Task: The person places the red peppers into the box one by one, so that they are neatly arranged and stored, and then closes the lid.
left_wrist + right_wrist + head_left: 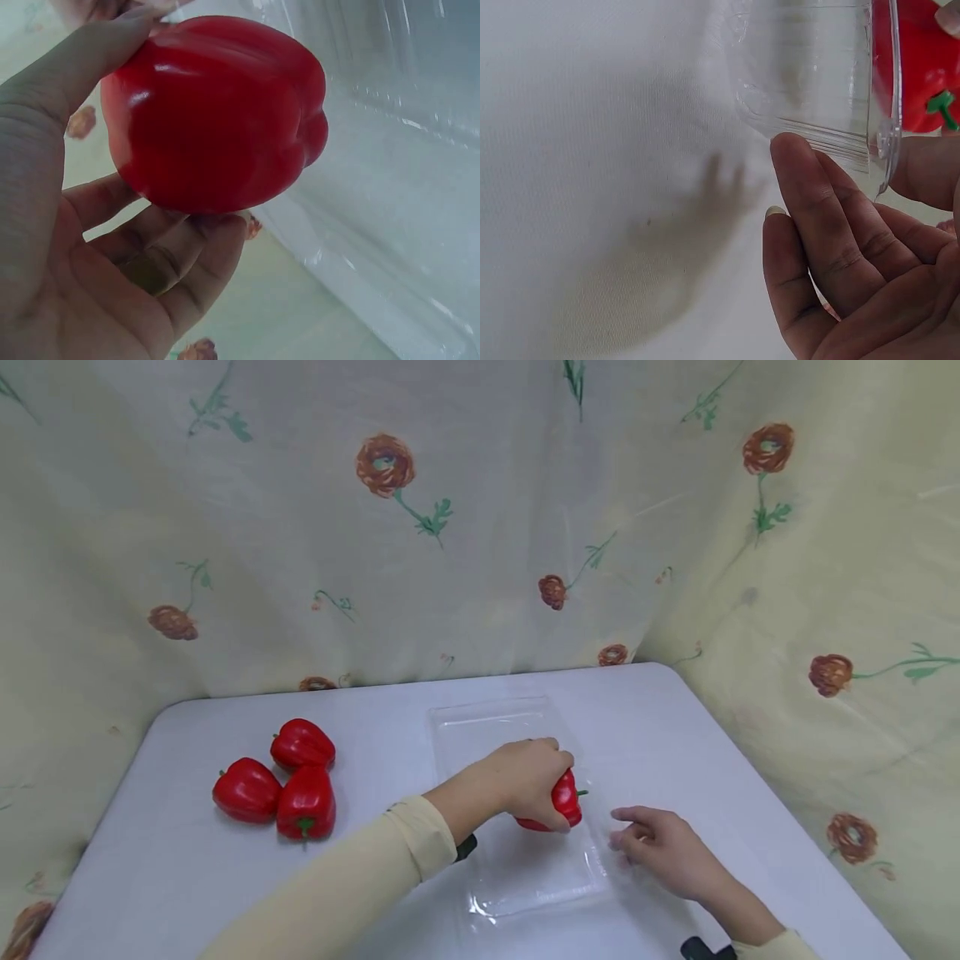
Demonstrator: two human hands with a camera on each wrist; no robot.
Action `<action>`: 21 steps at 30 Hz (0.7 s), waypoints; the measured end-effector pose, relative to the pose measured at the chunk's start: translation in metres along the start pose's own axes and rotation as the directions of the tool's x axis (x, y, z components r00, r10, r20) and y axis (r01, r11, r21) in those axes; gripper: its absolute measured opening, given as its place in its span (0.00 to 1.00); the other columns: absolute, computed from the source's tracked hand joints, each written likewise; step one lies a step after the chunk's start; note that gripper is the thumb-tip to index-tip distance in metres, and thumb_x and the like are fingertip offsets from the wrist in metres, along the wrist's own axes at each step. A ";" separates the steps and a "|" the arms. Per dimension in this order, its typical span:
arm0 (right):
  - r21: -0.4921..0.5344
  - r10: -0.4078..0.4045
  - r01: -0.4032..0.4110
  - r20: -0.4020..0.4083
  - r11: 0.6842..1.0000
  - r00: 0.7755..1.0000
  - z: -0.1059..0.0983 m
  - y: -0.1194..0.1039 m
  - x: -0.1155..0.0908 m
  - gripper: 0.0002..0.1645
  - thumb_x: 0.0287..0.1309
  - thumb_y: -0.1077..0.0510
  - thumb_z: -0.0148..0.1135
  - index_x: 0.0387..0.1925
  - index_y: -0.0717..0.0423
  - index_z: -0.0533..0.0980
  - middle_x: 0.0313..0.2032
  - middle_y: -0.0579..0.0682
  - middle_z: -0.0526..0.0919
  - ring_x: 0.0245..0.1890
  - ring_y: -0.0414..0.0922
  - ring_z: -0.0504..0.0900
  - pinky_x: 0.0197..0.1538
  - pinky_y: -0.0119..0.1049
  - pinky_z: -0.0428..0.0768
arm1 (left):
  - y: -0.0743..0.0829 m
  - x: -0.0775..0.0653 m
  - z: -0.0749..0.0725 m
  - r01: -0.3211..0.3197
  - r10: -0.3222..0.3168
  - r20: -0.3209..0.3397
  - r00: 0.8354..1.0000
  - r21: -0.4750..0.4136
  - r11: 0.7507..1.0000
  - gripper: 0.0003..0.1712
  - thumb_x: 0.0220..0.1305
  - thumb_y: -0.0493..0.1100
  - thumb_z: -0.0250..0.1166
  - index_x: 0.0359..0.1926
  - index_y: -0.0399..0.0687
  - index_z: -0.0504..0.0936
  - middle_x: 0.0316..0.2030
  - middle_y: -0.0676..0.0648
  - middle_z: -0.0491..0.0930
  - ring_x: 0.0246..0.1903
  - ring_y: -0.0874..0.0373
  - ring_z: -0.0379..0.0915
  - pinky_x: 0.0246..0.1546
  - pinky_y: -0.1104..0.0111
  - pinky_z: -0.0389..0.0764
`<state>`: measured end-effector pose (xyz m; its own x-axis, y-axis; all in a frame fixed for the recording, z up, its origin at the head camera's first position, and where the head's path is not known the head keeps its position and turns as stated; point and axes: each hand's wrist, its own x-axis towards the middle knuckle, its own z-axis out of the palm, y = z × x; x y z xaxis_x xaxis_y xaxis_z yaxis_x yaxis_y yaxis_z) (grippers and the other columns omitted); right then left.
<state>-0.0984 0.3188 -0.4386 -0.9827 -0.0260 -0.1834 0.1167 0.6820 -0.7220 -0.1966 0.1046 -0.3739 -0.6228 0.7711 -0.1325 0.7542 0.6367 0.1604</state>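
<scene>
One pepper (217,112) in left grip (525,777), three others (303,797) (clustered), one tray (517,877)

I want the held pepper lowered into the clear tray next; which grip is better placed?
Left, I'd judge: the left grip holds the red pepper over the clear tray; the right grip, by the tray's side, has no pepper.

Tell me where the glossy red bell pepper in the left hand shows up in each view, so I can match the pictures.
Head: the glossy red bell pepper, right of and below centre, gripped by the left hand.
Left wrist: the pepper is large, upper left of centre.
Right wrist: the pepper is partly cut off at the upper right.
Shared landmark: the clear plastic tray, visible in all three.
</scene>
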 end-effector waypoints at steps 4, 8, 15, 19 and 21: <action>0.007 0.010 -0.010 0.002 1.000 1.000 0.005 -0.005 0.003 0.27 0.62 0.57 0.66 0.58 0.69 0.74 0.28 0.48 0.83 0.28 0.44 0.81 0.31 0.36 0.78 | 0.004 0.007 0.005 0.010 -0.011 0.008 1.000 0.060 0.998 0.40 0.42 0.62 0.79 0.56 0.56 0.77 0.45 0.55 0.77 0.44 0.62 0.73 0.35 0.72 0.81; 0.007 0.004 -0.004 -0.004 1.000 1.000 0.007 -0.007 0.005 0.25 0.63 0.59 0.65 0.58 0.69 0.74 0.28 0.48 0.83 0.28 0.44 0.81 0.30 0.35 0.77 | 0.006 0.012 0.010 0.003 -0.003 0.002 1.000 0.115 0.993 0.35 0.47 0.64 0.75 0.53 0.55 0.79 0.44 0.54 0.76 0.41 0.62 0.74 0.35 0.72 0.80; 0.015 -0.017 0.017 -0.006 1.000 1.000 0.007 -0.005 0.003 0.25 0.64 0.59 0.64 0.58 0.70 0.73 0.28 0.48 0.83 0.28 0.43 0.82 0.28 0.34 0.77 | 0.009 0.015 0.019 0.007 -0.009 0.010 1.000 0.145 0.989 0.34 0.49 0.66 0.73 0.53 0.56 0.78 0.42 0.54 0.76 0.41 0.61 0.73 0.36 0.71 0.80; 0.027 -0.039 0.039 -0.004 0.999 0.999 0.008 -0.003 0.002 0.26 0.63 0.59 0.64 0.57 0.71 0.73 0.28 0.48 0.83 0.28 0.43 0.82 0.28 0.34 0.76 | 0.009 0.017 0.024 0.012 -0.015 0.024 1.000 0.135 0.991 0.40 0.48 0.67 0.73 0.58 0.57 0.74 0.44 0.54 0.75 0.43 0.61 0.73 0.38 0.70 0.80; 0.029 -0.048 0.048 -0.006 0.998 0.999 0.008 -0.003 0.002 0.26 0.63 0.59 0.64 0.57 0.71 0.73 0.27 0.48 0.83 0.27 0.43 0.81 0.28 0.34 0.76 | 0.010 0.019 0.025 0.012 -0.015 0.028 0.999 0.135 0.991 0.41 0.47 0.67 0.74 0.60 0.57 0.73 0.45 0.54 0.75 0.44 0.61 0.73 0.40 0.69 0.80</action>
<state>-0.0994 0.3112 -0.4420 -0.9880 -0.0544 -0.1449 0.0735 0.6588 -0.7487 -0.1958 0.1250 -0.3991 -0.6284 0.7609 -0.1620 0.7682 0.6398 0.0252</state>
